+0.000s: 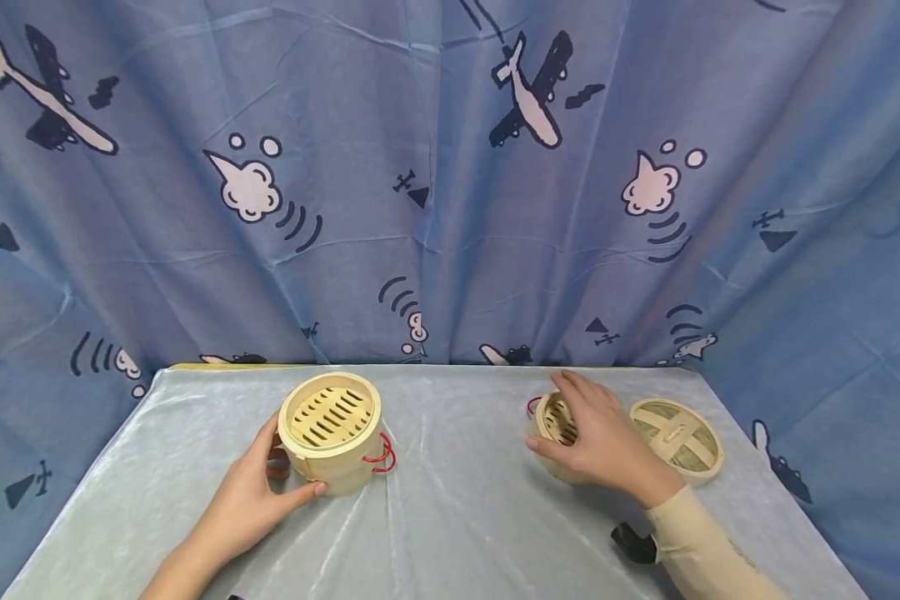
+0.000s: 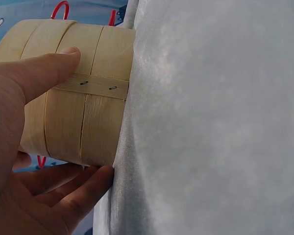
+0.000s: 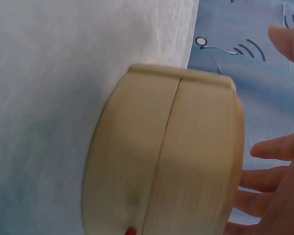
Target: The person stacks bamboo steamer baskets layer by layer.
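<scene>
On the left of the table stands a round bamboo steamer [image 1: 328,425] with a slatted inside and red loop handles. My left hand [image 1: 247,508] holds it from the side; in the left wrist view the thumb [image 2: 63,61] lies on the stapled wall and the fingers reach round the other side. To the right is another bamboo steamer basket [image 1: 558,425], slatted, with a red loop. Over it arches my right hand [image 1: 607,433], fingers spread. In the right wrist view its thumb stands off the wall and the fingertips are near the rim.
A round bamboo lid [image 1: 677,439] with a crossed band lies on the table to the right of the right-hand basket. A black object [image 1: 633,543] shows beside the right sleeve. The pale cloth-covered table [image 1: 450,517] ends against a patterned blue curtain [image 1: 450,208].
</scene>
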